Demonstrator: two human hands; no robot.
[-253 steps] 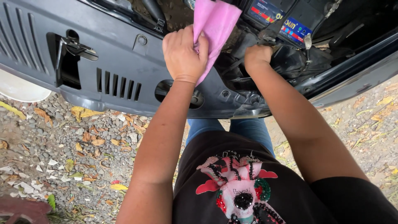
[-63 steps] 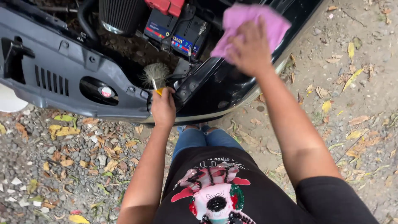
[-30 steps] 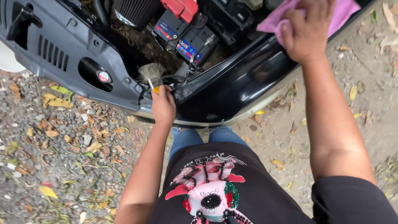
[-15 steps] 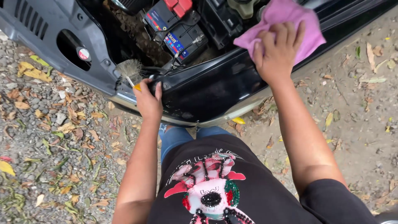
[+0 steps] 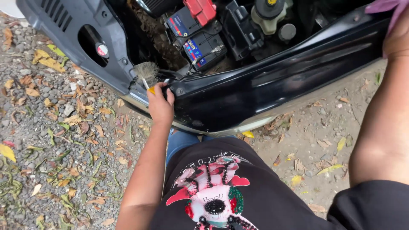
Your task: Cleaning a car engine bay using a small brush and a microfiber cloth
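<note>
My left hand [image 5: 160, 104] grips the yellow handle of a small brush [image 5: 146, 72], whose worn grey bristles point up at the front edge of a car's open engine bay. My right hand [image 5: 398, 36] is at the top right edge of the view, pressing a pink cloth [image 5: 385, 7] onto the glossy black body panel [image 5: 272, 91]; only the wrist and part of the hand show. A black battery [image 5: 200, 40] with a red terminal cover [image 5: 200, 8] sits in the bay between the two hands.
A grey plastic grille panel [image 5: 68, 25] runs along the upper left. A pale fluid reservoir with a black cap [image 5: 270, 15] stands behind the battery. Gravel with dry leaves [image 5: 55, 140] covers the ground on the left and bare dirt [image 5: 319, 140] on the right.
My right hand with the pink cloth has slid right along the black panel to the frame's edge. My left hand still holds the brush at the same spot; the view has shifted.
</note>
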